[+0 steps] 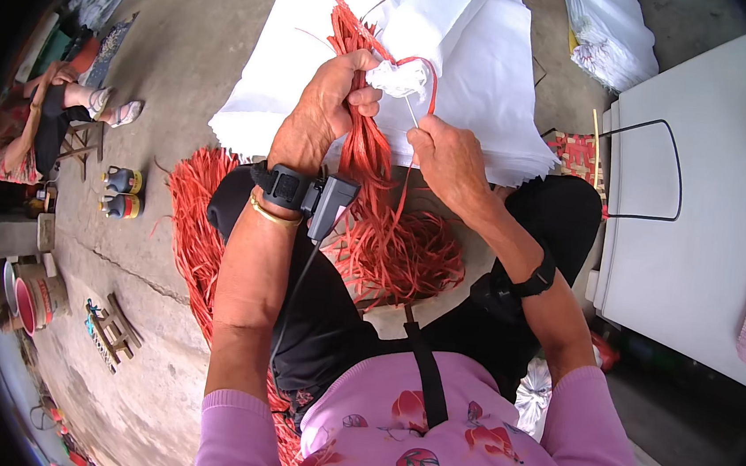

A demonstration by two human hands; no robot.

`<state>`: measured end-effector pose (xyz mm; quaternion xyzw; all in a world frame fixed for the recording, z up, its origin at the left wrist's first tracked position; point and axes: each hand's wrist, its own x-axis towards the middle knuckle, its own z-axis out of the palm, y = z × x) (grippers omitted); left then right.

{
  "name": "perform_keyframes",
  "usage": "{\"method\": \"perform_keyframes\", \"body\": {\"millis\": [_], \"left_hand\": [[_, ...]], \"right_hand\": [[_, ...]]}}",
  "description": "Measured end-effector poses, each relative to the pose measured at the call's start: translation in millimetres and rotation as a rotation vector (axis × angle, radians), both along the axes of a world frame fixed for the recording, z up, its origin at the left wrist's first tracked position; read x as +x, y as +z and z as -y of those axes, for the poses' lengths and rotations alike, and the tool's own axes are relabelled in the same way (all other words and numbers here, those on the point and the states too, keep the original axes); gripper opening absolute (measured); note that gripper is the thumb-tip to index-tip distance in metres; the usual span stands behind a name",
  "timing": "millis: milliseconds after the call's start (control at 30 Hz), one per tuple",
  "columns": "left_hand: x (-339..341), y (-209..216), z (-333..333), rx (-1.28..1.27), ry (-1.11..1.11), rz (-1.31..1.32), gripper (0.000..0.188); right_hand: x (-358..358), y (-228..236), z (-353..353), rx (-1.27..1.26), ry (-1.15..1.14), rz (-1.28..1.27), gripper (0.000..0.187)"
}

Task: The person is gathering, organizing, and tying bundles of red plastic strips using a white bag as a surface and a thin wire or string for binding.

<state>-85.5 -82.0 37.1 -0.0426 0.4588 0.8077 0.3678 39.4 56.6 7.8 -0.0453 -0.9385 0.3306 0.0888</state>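
Observation:
My left hand (336, 97) is closed round a thick bundle of red plastic strips (364, 148), right beside a gathered, crumpled end of white sack cloth (397, 78). My right hand (451, 155) pinches a thin, pale needle-like rod (412, 110), whose far end reaches the white gather. One red strip (433, 77) arches from the bundle over the gather and down to my right fingers. Whether the rod's tip is inside the cloth is hidden. Flat white sacks (492, 92) lie stacked under both hands. Below hangs a loose tangle of red strips (415, 254).
A larger heap of red strips (192, 226) lies left of my legs. At right stands a white cabinet-like surface (689, 172) with a dark wire loop (681, 176). Two dark bottles (119, 193), a small wooden stool (114, 333) and a seated person (32, 128) are at left.

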Motion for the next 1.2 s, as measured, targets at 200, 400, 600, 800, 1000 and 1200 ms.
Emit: {"method": "perform_keyframes", "body": {"millis": [200, 400, 600, 800, 1000, 1200], "left_hand": [[3, -8, -8, -0.122, 0.049, -0.081, 0.011], [1, -14, -10, -0.061, 0.100, -0.014, 0.015], [-1, -19, -17, -0.078, 0.230, -0.071, 0.016], [-14, -20, -17, -0.145, 0.397, -0.107, 0.011], [-40, -21, 3, -0.172, 0.335, -0.112, 0.016], [-4, -30, -11, -0.301, 0.157, -0.156, 0.012]], "right_hand": [[-35, -4, 14, -0.533, -0.166, -0.115, 0.022], [-36, -4, 18, -0.666, -0.202, -0.148, 0.017], [-49, -11, 15, -0.701, -0.188, -0.181, 0.019], [-3, -15, 36, -0.911, -0.270, 0.000, 0.021], [62, 12, 15, -0.962, -0.231, -0.153, 0.021], [-11, 44, 0, -1.133, -0.072, -0.247, 0.025]]}}
